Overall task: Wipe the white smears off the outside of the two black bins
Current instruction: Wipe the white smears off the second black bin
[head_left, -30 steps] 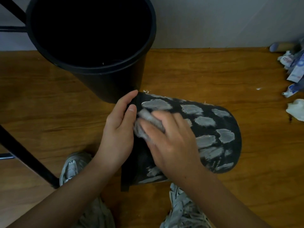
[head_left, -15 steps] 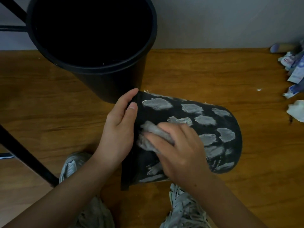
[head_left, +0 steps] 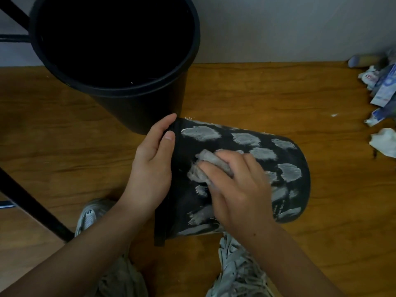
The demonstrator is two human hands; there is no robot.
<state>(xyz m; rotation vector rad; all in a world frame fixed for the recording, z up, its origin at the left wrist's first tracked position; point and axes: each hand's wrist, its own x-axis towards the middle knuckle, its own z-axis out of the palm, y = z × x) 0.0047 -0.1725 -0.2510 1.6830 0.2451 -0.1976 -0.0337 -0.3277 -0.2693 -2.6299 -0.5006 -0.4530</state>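
Note:
A black bin (head_left: pixel 246 153) lies on its side on the wooden floor, its outside covered with several white smears (head_left: pixel 201 133). My left hand (head_left: pixel 152 161) grips its rim at the open end, fingers curled over the edge. My right hand (head_left: pixel 240 189) presses a crumpled grey cloth (head_left: pixel 205 166) against the bin's side near the rim end, fingers curled over the cloth. A second black bin (head_left: pixel 120 67) stands upright just behind, its visible side without smears.
Crumpled papers and wrappers (head_left: pixel 383 88) and a white wad (head_left: pixel 384 144) lie at the right by the wall. Black furniture legs (head_left: pixel 32 204) cross the left side. My two shoes (head_left: pixel 242 273) are on the floor below the lying bin.
My right hand has slid the cloth down and to the right along the bin's side. A clean black patch has widened near the rim. My left hand has stayed on the rim.

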